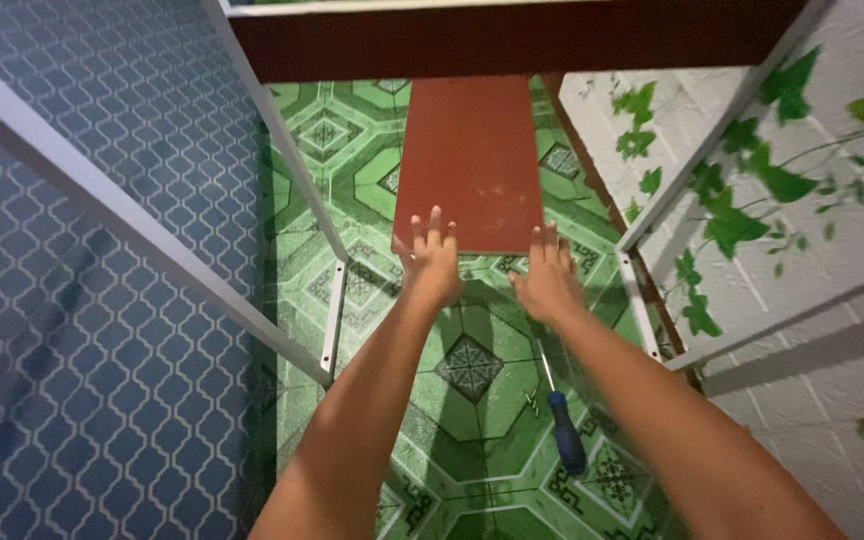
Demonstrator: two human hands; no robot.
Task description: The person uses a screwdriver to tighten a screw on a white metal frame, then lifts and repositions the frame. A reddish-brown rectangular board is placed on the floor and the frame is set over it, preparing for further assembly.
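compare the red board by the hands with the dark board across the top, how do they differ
The red board is a lighter reddish brown; the dark board is deep brown. The red board runs away from the viewer, its near edge at the fingertips of the left hand and right hand; the dark board lies crosswise above, untouched. Both are flat, plain panels.

A board (470, 160) lies on the floor (472, 420) between two metal frames (292, 170), both hands (434, 262) at its near edge, a screwdriver (562, 425) behind the right hand (549, 280), a shelf (512, 40) beyond.
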